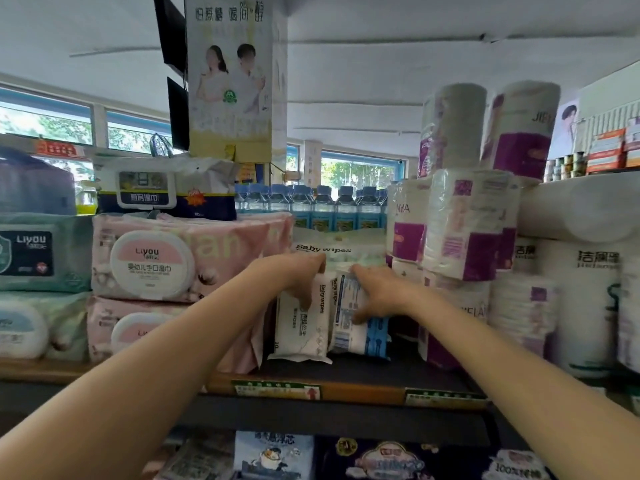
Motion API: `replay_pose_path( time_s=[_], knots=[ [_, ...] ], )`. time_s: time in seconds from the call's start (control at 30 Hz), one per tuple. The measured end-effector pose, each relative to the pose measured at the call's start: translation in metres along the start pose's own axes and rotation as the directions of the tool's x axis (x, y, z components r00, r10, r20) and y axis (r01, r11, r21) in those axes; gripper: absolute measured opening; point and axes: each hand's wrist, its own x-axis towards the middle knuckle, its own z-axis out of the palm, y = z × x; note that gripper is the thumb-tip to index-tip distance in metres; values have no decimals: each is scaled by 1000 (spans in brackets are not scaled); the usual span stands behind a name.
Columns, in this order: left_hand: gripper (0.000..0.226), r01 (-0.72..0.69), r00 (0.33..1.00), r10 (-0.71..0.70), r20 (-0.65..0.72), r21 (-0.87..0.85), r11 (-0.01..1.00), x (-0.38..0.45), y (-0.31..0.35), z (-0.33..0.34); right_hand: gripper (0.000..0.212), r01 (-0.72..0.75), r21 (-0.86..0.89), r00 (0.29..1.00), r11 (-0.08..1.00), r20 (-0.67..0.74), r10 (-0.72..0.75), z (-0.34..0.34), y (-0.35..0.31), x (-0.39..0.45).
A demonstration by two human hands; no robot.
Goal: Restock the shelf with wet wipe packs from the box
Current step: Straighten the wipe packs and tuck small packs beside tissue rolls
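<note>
Two small white "Baby wipes" packs stand upright side by side on the dark shelf (pixel 346 375). My left hand (pixel 298 271) grips the top of the left pack (pixel 299 327), fingers curled over its upper edge. My right hand (pixel 377 292) holds the right pack (pixel 349 327), which shows its printed label and a blue lower part, with the thumb on its face. A larger Baby wipes pack (pixel 332 251) lies flat just behind and above them. The box is out of view.
Pink Liyou wipe packs (pixel 156 265) are stacked to the left, with green ones (pixel 41 251) further left. Purple-and-white tissue roll bundles (pixel 460 230) tower to the right. Water bottles (pixel 311 206) stand behind. Price tags (pixel 277 389) line the shelf's wooden edge; more goods sit below.
</note>
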Motion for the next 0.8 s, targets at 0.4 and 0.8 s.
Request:
replay_pose_path(
  time_s=[0.4, 0.8],
  knots=[
    [55, -50, 992, 60, -114, 94, 994, 16, -13, 3, 62, 35, -31, 999, 999, 6, -35, -11, 13, 11],
    [60, -64, 992, 86, -90, 222, 973, 19, -14, 3, 46, -101, 824, 923, 558, 287, -257, -40, 8, -17]
  ],
)
